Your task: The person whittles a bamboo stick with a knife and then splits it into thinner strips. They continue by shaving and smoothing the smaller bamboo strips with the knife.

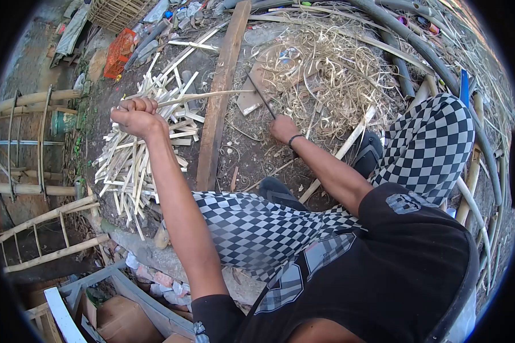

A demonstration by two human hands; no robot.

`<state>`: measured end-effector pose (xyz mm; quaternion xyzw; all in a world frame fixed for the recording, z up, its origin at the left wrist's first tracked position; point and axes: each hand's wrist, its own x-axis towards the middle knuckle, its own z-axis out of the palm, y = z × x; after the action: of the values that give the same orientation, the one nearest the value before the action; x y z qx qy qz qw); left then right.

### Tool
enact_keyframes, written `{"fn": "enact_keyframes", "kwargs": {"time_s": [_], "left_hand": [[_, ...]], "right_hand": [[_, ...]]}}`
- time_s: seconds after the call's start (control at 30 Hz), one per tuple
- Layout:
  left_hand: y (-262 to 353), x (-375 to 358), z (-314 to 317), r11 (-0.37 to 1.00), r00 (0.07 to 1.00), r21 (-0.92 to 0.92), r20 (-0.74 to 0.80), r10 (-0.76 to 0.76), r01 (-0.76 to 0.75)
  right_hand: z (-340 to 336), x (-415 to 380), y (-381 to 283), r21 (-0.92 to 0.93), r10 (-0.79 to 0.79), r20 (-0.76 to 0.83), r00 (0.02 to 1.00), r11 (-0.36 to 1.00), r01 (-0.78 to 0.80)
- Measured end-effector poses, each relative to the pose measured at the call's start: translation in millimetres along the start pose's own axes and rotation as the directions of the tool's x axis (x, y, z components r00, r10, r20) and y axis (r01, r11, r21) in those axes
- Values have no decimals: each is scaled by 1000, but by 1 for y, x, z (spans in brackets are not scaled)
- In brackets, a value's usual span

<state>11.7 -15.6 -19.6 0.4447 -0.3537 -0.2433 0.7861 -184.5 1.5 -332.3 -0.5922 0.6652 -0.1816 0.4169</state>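
Note:
My left hand is closed round one end of a thin pale bamboo strip, above a heap of split strips. The strip runs right, across a long wooden plank, and its far end reaches near the blade. In my right hand is a knife with a long, narrow dark blade, which points up and left. The fingers are wrapped round its handle, which is mostly hidden. Beyond the blade lie a flat brown piece and a pile of curled shavings.
An orange crate and a woven basket stand at the upper left. Bamboo railings line the left side. Long poles lie at the upper right. Sandalled feet rest near the shavings.

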Motion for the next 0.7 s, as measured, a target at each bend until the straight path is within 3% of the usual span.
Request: {"fn": "enact_keyframes", "kwargs": {"time_s": [0.03,0.07,0.13,0.2,0.23,0.3,0.37,0.43,0.5,0.63,0.7], "left_hand": [[-1,0,1,1000,1000,-2,1,-1,1],[-2,0,0,1000,1000,13,4,6,-6],[-2,4,2,1000,1000,23,11,20,-20],[-3,2,3,999,1000,31,-20,24,-23],[-3,0,4,999,999,32,-27,17,-16],[-1,-2,3,999,999,32,-44,-6,7],[0,-3,-1,999,1000,34,-6,10,-9],[2,-5,-4,999,998,18,-64,-29,31],[2,-5,-11,1000,999,15,-44,-26,26],[2,-6,-2,999,998,32,-58,-25,27],[-1,-3,-1,999,999,38,-47,-19,21]], "right_hand": [[-11,-7,-10,-44,3,62,998,999,0],[-16,-11,-29,29,13,83,996,999,-15],[-34,-30,-75,111,-106,67,992,989,98],[-51,-50,-114,189,-313,-24,950,931,311],[-57,-56,-128,184,-309,-17,951,934,307],[-63,-63,-145,237,-541,-79,838,806,542],[-51,-55,-133,188,-460,-68,885,865,464],[-23,-29,-99,140,-375,-60,925,915,379],[-9,2,-66,173,-72,-5,997,982,72],[-32,0,-76,64,-95,-27,995,993,97],[-48,-23,-102,63,-252,21,968,966,250]]}}
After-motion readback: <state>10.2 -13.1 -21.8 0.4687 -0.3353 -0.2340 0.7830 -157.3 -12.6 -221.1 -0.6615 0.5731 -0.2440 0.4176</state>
